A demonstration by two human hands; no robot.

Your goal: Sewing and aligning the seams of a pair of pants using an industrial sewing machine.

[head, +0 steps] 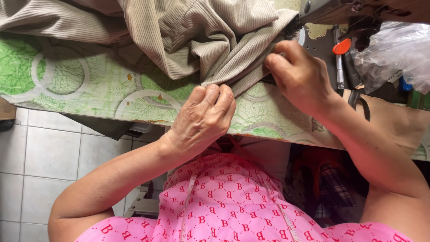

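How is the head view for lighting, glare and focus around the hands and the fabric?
Head view: soft even daylight, with only faint shadow under the beige ribbed fabric; both the left hand and the right hand are sharp; the clear plastic bag at the upper right shows bright glare; the wide lens bends the table edge slightly.

A green leaf-patterned table cover [67, 80] spreads left of my hands. Beyond my right hand lie a pen with an orange clip [340, 58] and crinkled clear plastic [394, 49]. Pale floor tiles [49, 152] show below my left arm.
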